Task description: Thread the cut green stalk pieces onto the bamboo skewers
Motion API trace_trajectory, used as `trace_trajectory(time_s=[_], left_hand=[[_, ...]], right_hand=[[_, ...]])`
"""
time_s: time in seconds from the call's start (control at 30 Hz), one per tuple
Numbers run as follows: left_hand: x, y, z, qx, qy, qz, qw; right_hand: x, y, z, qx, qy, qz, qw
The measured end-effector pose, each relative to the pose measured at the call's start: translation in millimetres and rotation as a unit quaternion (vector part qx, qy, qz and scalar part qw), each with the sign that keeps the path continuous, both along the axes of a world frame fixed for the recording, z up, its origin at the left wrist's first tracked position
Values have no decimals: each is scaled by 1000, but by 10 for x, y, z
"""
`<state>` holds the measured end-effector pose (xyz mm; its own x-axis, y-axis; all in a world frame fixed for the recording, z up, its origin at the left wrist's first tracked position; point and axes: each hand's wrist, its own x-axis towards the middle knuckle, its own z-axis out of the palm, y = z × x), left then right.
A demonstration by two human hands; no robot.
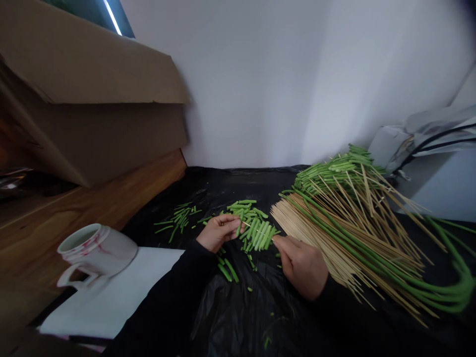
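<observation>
My left hand point(222, 232) pinches a short green stem piece point(240, 223) at the pointed left end of a thin wooden skewer. Several green pieces point(261, 234) sit side by side on that skewer, crosswise to it. The skewer's right end is between the closed fingers of my right hand point(303, 264). Beneath and behind the skewer lies a loose pile of cut green pieces point(247, 206), with more scattered pieces point(180, 218) to the left, all on black plastic sheeting point(223, 186).
To the right lie many bare skewers point(320, 238), long green stems point(401, 282) and a heap of filled skewers point(338, 168). A white mug point(107, 250) stands at the left by a white sheet point(107, 307). Behind is a cardboard box point(122, 134).
</observation>
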<state>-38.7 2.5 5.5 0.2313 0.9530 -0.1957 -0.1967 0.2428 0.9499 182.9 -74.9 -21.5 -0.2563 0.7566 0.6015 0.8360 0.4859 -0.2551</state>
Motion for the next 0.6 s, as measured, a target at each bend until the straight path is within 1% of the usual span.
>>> trace_trajectory(time_s=[0.27, 0.6], left_hand=[[68, -5, -28, -1, -16, 38, 999], [113, -34, -29, 7, -14, 15, 1000]], right_hand=[[-1, 5, -6, 0, 6, -2, 1000], [-18, -4, -18, -19, 23, -1, 1000]])
